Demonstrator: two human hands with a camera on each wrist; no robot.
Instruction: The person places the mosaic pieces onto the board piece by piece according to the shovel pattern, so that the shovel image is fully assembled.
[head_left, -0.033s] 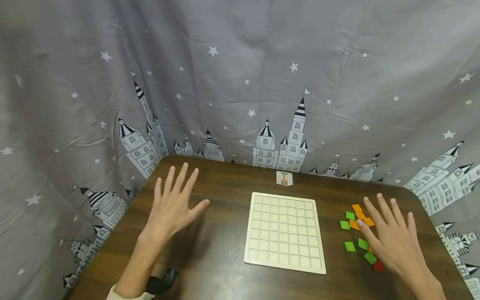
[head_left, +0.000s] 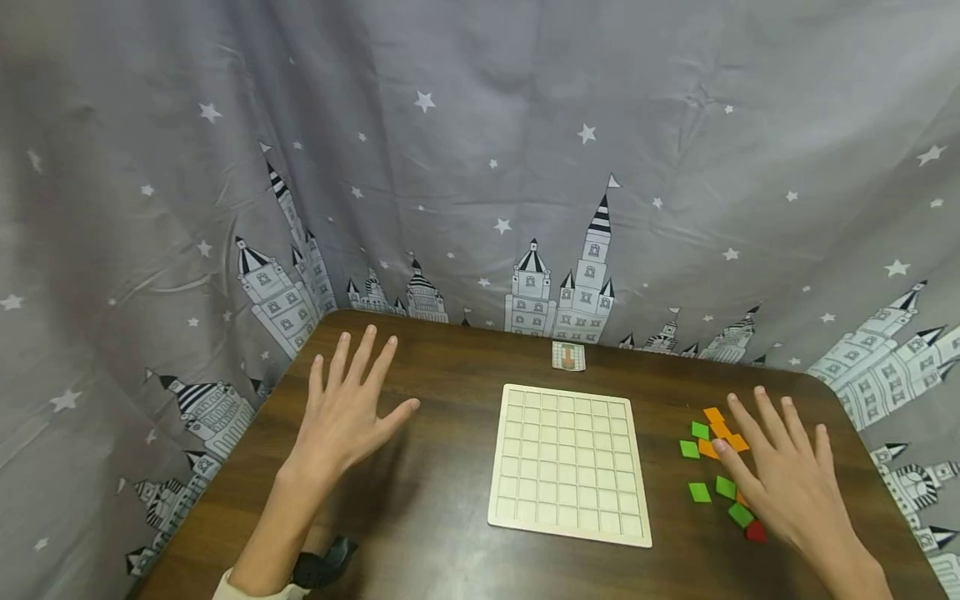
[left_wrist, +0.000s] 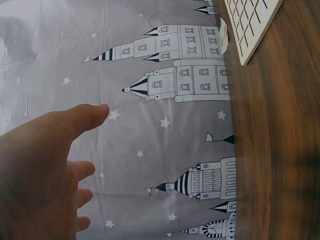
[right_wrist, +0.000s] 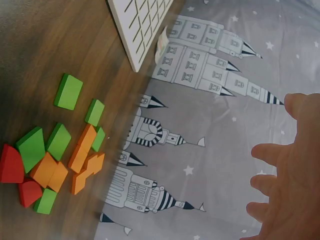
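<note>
- Pale, wood-like grid board point(head_left: 567, 467), head view: flat on the dark table point(head_left: 427, 500), between left hand point(head_left: 341, 425) and right hand point(head_left: 787, 479); probably light and stiff, best gripped at two opposite edges.
- Green tiles point(head_left: 700, 492), orange tiles point(head_left: 738, 442), red pieces point(head_left: 756, 532), head view: loose to the board's right, partly hidden by the right hand.
- Picture card point(head_left: 568, 357), head view: beyond the board; likely thin, easily bent.
- Left hand, left wrist view: fingers extended, holding nothing, apart from the board.
- Right hand, right wrist view: fingers extended, grasping nothing, apart from the tiles.
- Tiles, right wrist view: visible thickness; presumably hard, light, prone to slide; best pinched by opposite sides.
</note>
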